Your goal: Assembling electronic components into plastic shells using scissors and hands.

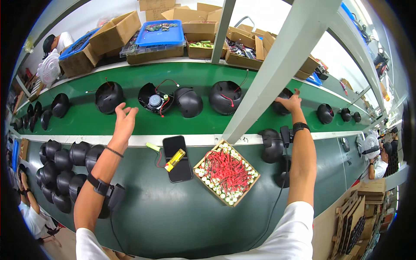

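My left hand (pixel 125 118) is raised over the conveyor belt, fingers apart and holding nothing. Just beyond its fingertips sits a round black shell (pixel 109 97) with a thin wire sticking out. My right hand (pixel 290 102) reaches past the grey post to another black shell (pixel 282 106); its fingers are spread, one overlapping the shell, and I cannot make out a firm grip. Between the hands on the belt are an open shell with a speaker (pixel 155 101) and red wires, a closed-looking black shell (pixel 189 102), and a shell with a red connector (pixel 226 98).
A box of green-white batteries with red leads (pixel 227 171) lies on the near bench beside a black phone (pixel 177 162) bearing a yellow device (pixel 175 160). Black shells (pixel 63 182) crowd the left. A grey post (pixel 277 73) crosses the belt. Cartons and a blue tray (pixel 160 34) line the back.
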